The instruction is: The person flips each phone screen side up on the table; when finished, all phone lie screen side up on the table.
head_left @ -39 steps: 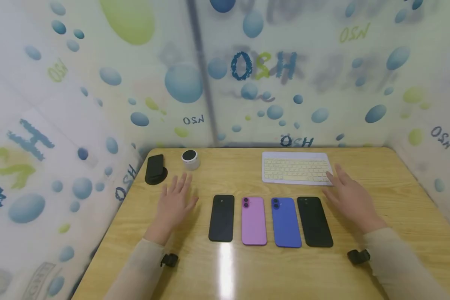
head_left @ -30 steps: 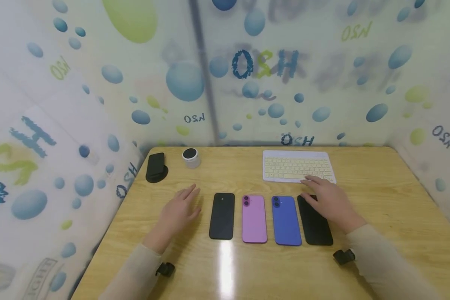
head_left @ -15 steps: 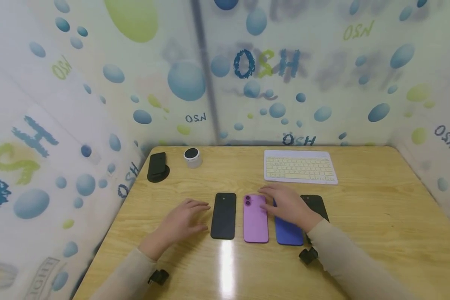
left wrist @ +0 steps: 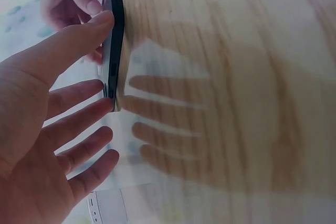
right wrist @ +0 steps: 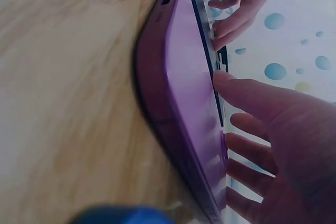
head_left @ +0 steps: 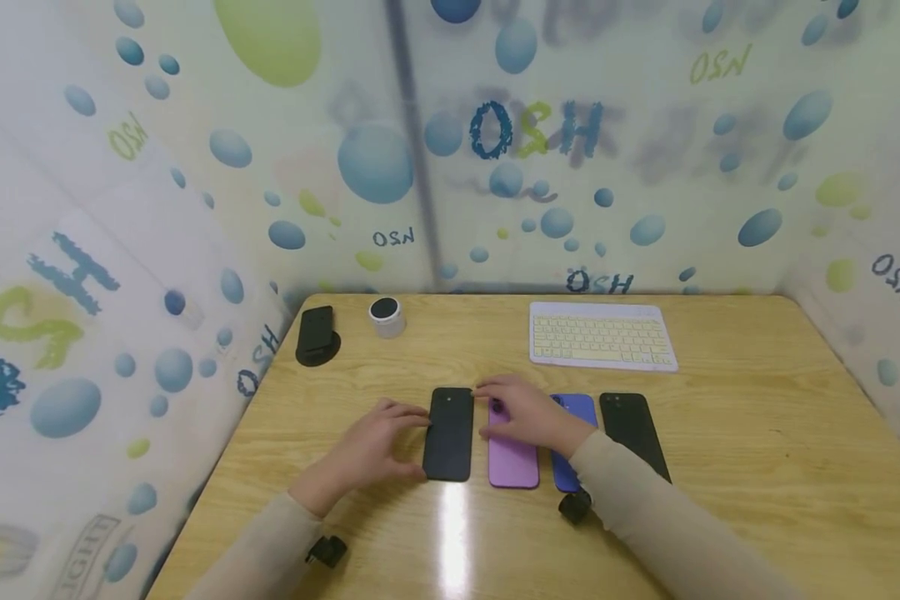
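Observation:
Four phones would be several, lying in a row on the wooden table. My left hand is at the leftmost black phone, thumb by its near-left corner and fingers along its left edge. In the left wrist view the thumb and fingertips meet that phone's edge. My right hand spreads over the pink phone, hiding its upper part, with fingertips close to the black phone's right side. The right sleeve partly covers the blue phone and the other black phone.
Behind the phones lies a white keyboard. At the back left stand a small white cylinder with a black top and a black stand-like object. A patterned wall closes off the table's far side.
My right hand has swept left from beside the keyboard, across the phones, to above the pink one. My left hand has moved down and right to the leftmost black phone's edge.

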Demonstrator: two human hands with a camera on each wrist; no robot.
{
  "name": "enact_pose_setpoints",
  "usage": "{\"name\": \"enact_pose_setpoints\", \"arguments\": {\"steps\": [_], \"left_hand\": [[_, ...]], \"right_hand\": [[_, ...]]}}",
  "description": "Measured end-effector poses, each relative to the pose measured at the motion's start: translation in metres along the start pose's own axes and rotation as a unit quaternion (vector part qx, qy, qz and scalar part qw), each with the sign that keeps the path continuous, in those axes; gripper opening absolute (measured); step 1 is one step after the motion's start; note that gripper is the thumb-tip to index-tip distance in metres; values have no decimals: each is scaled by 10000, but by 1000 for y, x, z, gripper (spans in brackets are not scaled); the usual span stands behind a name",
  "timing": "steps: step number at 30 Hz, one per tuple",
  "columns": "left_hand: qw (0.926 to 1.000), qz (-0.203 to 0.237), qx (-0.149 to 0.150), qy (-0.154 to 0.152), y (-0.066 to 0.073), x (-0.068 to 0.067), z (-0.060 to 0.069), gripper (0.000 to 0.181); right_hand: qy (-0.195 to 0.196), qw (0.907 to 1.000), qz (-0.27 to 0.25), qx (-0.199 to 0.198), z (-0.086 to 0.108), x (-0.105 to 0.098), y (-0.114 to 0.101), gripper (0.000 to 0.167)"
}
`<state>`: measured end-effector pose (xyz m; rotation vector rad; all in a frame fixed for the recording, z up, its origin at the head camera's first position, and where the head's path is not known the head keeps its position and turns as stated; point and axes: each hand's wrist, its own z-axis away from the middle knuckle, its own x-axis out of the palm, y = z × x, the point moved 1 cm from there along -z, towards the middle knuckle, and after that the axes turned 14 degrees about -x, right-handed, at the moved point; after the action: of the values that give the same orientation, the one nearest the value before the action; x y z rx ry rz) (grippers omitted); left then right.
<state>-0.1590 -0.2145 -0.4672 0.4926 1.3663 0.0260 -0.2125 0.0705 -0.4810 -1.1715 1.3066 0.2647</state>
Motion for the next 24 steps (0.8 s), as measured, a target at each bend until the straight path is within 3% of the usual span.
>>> {"name": "enact_pose_setpoints", "arguments": {"steps": [7, 16, 24], "left_hand": [[10000, -73, 50, 25, -1, 4, -3, 77], [9998, -168, 32, 115, 2, 3, -5, 78], [9989, -421, 175, 68, 6, 1, -6, 78]], "right_hand": [[-154, 9995, -224, 177, -9, 5, -1, 67], [117, 9994, -219, 232, -16, 11, -1, 71], [333, 9953, -625, 657, -17, 11, -7, 74]]}}
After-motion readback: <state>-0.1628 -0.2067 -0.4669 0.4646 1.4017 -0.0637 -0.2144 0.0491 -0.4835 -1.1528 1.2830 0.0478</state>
